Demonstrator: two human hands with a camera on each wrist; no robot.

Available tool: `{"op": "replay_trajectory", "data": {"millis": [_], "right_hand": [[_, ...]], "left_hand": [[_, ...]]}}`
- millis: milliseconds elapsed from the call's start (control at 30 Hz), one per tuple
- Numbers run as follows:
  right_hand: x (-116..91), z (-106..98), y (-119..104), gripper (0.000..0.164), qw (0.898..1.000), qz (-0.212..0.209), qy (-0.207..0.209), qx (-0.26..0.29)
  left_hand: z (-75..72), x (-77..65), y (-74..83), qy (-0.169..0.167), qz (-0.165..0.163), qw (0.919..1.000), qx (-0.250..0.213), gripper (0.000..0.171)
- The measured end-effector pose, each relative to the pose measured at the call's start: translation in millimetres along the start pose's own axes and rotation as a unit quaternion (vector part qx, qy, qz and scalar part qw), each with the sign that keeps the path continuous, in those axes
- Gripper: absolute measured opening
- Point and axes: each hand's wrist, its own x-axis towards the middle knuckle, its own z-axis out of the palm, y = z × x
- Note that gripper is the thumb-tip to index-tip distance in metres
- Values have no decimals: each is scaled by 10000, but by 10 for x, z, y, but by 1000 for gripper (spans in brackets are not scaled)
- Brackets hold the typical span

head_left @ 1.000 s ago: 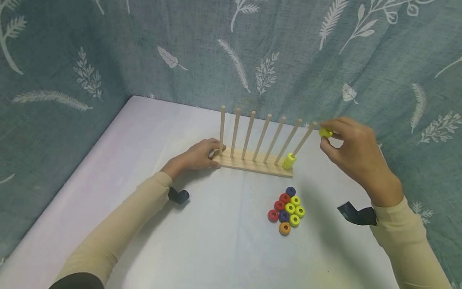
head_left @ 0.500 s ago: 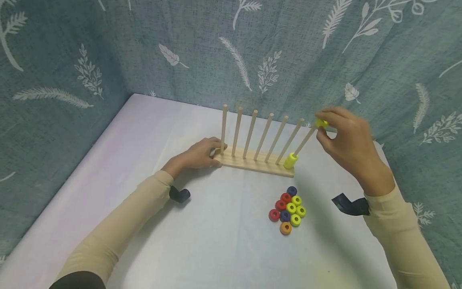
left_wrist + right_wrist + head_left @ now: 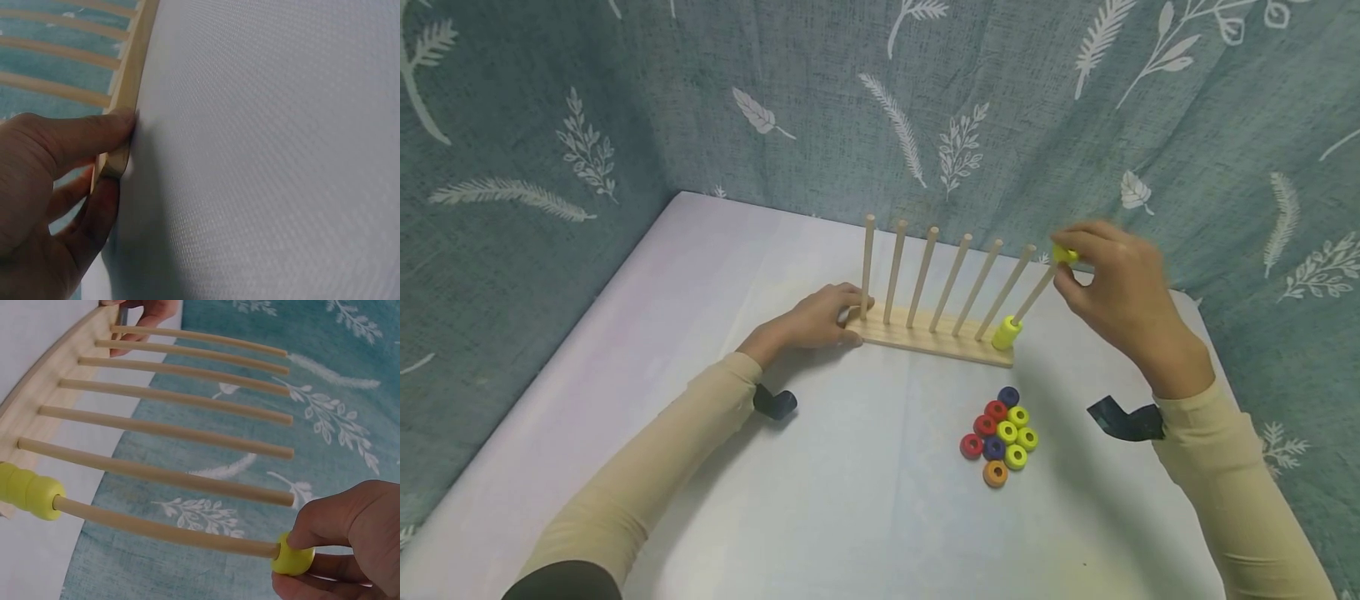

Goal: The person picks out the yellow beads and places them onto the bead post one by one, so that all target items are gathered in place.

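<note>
A wooden peg rack [image 3: 936,337] with a row of upright pegs stands on the table. My left hand [image 3: 815,318] grips its left end, thumb on the near edge, as the left wrist view also shows. Stacked yellow beads [image 3: 1007,333] sit at the foot of the rightmost peg. At that peg's top my right hand [image 3: 1116,287] pinches a yellow bead [image 3: 292,555] between thumb and fingers. In the right wrist view the peg's tip meets the bead's hole. The other pegs [image 3: 187,431] carry no beads.
On the white table [image 3: 820,500], in front of the rack's right end, lies a cluster of loose beads: yellow [image 3: 1016,457], red [image 3: 972,446], dark blue [image 3: 994,448] and one orange bead [image 3: 996,473]. A teal leaf-patterned curtain [image 3: 820,108] hangs behind.
My right hand has moved left with the yellow bead, from beside the rightmost peg onto its top. The left hand keeps its grip on the rack's end.
</note>
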Motion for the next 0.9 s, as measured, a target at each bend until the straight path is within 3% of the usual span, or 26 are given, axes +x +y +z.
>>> {"op": "replay_trajectory", "data": {"millis": [567,900], "right_hand": [[-100,-18,28,33,9998,180,1,70],[-284,-102,-8,40,9993,334,135,58]], "left_hand": [[-6,0,34,-12,28,10000,63,62],[-12,-5,36,-48,24,9999,94,62]]}}
